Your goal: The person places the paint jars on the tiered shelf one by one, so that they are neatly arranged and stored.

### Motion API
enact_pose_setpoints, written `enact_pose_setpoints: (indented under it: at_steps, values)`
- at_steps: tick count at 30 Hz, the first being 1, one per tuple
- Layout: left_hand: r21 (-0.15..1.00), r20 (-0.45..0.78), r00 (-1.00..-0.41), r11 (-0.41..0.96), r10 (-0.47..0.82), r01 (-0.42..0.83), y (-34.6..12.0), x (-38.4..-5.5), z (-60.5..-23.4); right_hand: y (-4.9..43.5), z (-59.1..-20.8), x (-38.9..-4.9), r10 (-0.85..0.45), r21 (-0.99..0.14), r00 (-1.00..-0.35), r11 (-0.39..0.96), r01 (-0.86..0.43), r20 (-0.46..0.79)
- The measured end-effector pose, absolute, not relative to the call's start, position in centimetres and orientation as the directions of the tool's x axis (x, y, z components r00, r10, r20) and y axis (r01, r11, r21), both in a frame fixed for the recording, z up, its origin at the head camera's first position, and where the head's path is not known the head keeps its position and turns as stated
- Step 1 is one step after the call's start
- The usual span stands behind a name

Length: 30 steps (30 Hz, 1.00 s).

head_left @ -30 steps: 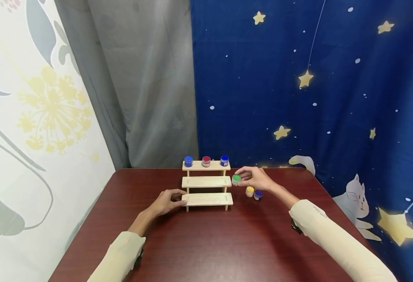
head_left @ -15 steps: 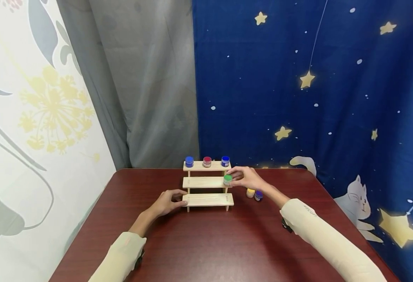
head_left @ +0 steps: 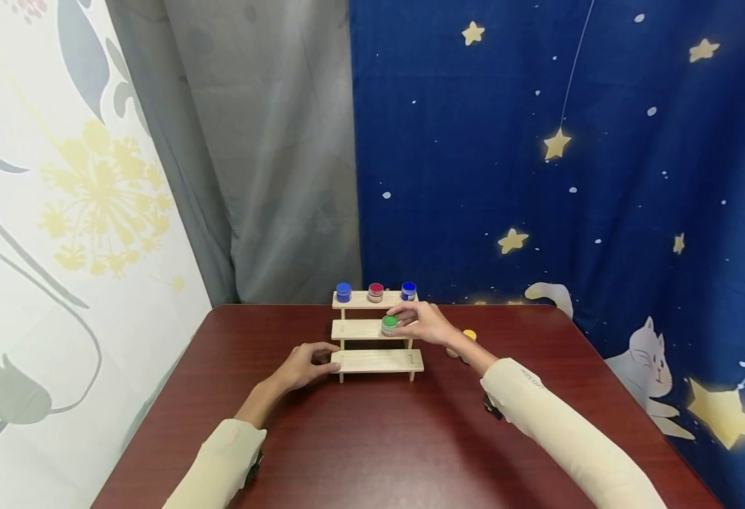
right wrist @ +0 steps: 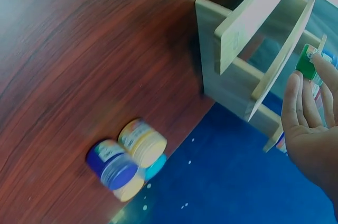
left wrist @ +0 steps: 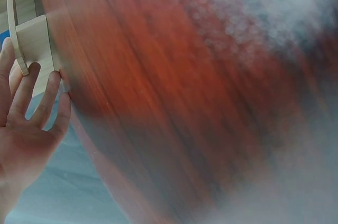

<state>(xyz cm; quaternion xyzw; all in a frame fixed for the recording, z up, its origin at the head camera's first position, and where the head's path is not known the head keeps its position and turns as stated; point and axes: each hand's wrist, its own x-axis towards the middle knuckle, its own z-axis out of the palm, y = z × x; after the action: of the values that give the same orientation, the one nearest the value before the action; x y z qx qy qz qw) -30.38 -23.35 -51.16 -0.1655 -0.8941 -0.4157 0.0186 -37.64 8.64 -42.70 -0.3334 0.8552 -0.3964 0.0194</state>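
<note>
A three-step wooden display rack [head_left: 382, 360] stands at the back of the table. Three small paint jars line its top step: a blue jar [head_left: 343, 292], a red jar [head_left: 375, 292] and a darker blue jar [head_left: 408, 290]. My right hand [head_left: 428, 324] pinches a green paint jar [head_left: 388, 326] between thumb and fingers, upright at the middle step, right of its centre. In the right wrist view the fingertips sit around the green jar [right wrist: 306, 61]. My left hand [head_left: 300, 365] holds the left end of the bottom step, thumb at its front; its fingers [left wrist: 47, 94] reach along the wood.
Right of the rack, partly behind my right forearm in the head view, stand more jars: a yellow jar [right wrist: 143, 143], a purple jar [right wrist: 112, 163] and a teal one [right wrist: 155, 166]. A dark red wooden table [head_left: 372, 438] lies beneath; curtains [head_left: 436, 141] hang behind it.
My right hand has carried the green jar leftward from beside the rack to the middle step. The left hand keeps its place on the bottom step.
</note>
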Motion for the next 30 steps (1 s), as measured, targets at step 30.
enact_pose_setpoints:
  at_steps: [30]
  values:
    - [0.731,0.157,-0.948,0.613,0.277,0.300,-23.3,-30.5,-51.0,2.3,-43.8,-38.0,-0.597,-0.728,-0.759,0.395,-0.560,0.260]
